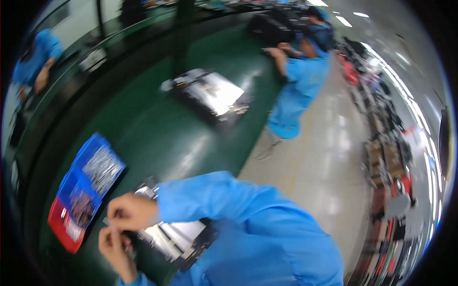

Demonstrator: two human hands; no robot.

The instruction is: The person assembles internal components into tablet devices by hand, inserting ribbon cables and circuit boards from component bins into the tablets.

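My right hand (132, 211) and my left hand (113, 250) meet at the lower left, fingertips pinched close together. A small pale piece (106, 221) shows at the fingertips; blur keeps me from telling its kind or which hand bears it. Just left of my hands sit two joined blue bins (118, 164), one with silvery small parts (102, 169), the other with brownish small parts (81, 208). Joined below them is a red bin (60, 229) with pale pieces inside. Partly under my right forearm lies a flat black unit (208, 237) with white and silvery surfaces.
A second black unit with a white sheet (222, 93) lies farther up the green bench (148, 124). Beyond it a co-worker in blue (303, 71) works beside a dark box (269, 27). Another person (40, 62) is across the bench, far left. Racks of goods (386, 157) line the right.
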